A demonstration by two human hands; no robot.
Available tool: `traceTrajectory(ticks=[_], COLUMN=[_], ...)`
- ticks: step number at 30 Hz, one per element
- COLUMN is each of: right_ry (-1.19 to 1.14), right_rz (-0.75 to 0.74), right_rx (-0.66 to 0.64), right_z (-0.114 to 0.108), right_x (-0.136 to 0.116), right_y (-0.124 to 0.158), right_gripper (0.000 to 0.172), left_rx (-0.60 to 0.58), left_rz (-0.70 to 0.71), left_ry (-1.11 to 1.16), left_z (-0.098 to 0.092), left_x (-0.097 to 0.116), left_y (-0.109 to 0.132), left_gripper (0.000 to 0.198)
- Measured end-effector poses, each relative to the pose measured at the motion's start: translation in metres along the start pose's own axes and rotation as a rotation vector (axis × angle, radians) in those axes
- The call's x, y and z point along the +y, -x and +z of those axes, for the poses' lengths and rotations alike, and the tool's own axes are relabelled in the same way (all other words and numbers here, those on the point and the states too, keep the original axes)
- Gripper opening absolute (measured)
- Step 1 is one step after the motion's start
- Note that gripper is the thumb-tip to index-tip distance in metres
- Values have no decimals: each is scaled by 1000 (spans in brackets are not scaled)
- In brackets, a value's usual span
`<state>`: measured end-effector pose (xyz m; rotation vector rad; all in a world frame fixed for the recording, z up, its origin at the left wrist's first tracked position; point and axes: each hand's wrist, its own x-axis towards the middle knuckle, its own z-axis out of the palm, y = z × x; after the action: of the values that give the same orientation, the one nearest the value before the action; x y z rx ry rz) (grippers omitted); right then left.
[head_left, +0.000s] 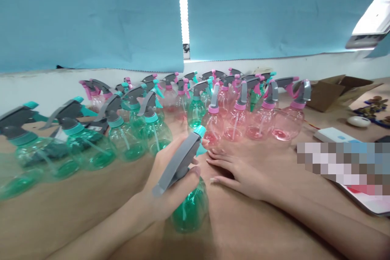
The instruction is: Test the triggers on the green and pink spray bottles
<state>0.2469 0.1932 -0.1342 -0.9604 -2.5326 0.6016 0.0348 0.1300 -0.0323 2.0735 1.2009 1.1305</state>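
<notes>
Within the grip of the left hand (178, 191), near the bottom centre of the view, is a green spray bottle (190, 210), clear and tinted, with a grey spray head and a turquoise nozzle. The fingers and thumb are closed around it just under the spray head, whose nozzle points up and away from the wearer; whether its base rests on the table (243, 227) is hard to tell. Just right of the grip, the right hand (234, 168) lies palm down on the tabletop, holding nothing, its fingers loosely spread and reaching toward the held bottle. Left of the grip, a line of green bottles (124, 140) stretches to the edge of the view. Beyond the grip and to its right stand pink bottles (236, 124) with grey spray heads, and behind them both colours mix in a crowd. Farther right of the grip sit an open cardboard box (326, 93) and a small white oval object (358, 121). Far behind everything hang blue curtains (258, 12), bright light showing between them.
</notes>
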Motion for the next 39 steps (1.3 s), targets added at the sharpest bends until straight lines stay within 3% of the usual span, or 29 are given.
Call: traceTrajectory(ticks=[17,25,39], right_ry=[35,-7,-8], right_rz=[7,-5,-25], right_rx=[-15,22,33], right_z=[-2,3,4], right_x=[-2,4,4], right_y=[-1,0,1], right_gripper=[62,57,57], left_rx=[-63,-20,68], left_rz=[-65,19,-5], left_ry=[94,-40,-111], left_z=[2,0,5], left_x=[5,5,5], left_y=[3,1,5], left_gripper=[12,9,7])
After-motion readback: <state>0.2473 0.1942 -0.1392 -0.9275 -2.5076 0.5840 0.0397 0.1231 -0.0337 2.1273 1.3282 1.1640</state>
